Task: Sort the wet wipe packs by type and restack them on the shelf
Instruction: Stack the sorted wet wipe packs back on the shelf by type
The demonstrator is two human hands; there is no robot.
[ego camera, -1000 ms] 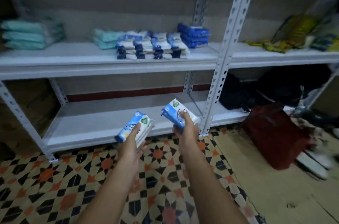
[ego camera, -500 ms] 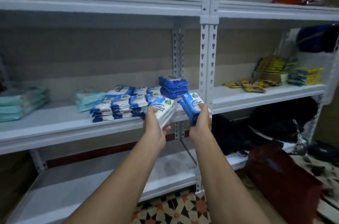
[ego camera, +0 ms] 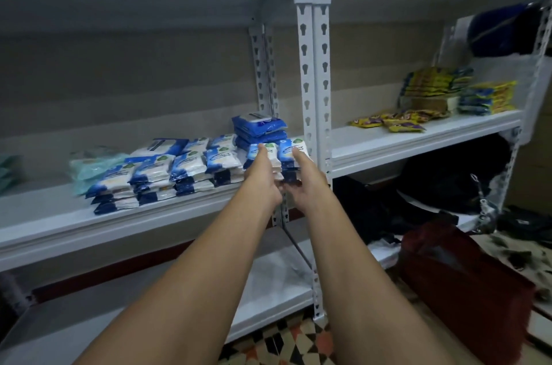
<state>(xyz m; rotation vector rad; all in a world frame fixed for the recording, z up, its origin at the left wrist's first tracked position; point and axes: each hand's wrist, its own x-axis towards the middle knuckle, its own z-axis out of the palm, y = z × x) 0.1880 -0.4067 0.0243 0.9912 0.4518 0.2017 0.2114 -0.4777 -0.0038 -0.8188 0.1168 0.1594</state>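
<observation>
My left hand (ego camera: 263,176) holds a blue-and-white wet wipe pack (ego camera: 270,151) at the right end of the middle shelf (ego camera: 149,215). Right beside it, my right hand (ego camera: 304,179) holds a second blue-and-white pack (ego camera: 288,149) close to the white upright post (ego camera: 313,113). Both packs sit at the end of a row of stacked blue-and-white packs (ego camera: 167,176). Behind them stands a stack of dark blue packs (ego camera: 258,125). Pale green packs (ego camera: 89,167) lie to the left of the row.
Yellow and blue snack packets (ego camera: 442,96) fill the right-hand shelf. A dark red bag (ego camera: 466,284) stands on the floor at the lower right, with dark bags (ego camera: 442,185) under the right shelf. The bottom shelf (ego camera: 149,314) lies below my arms.
My view rose from the patterned floor to the shelves. Both hands carried their packs up and forward, from near the bottom shelf to the right end of the row on the middle shelf.
</observation>
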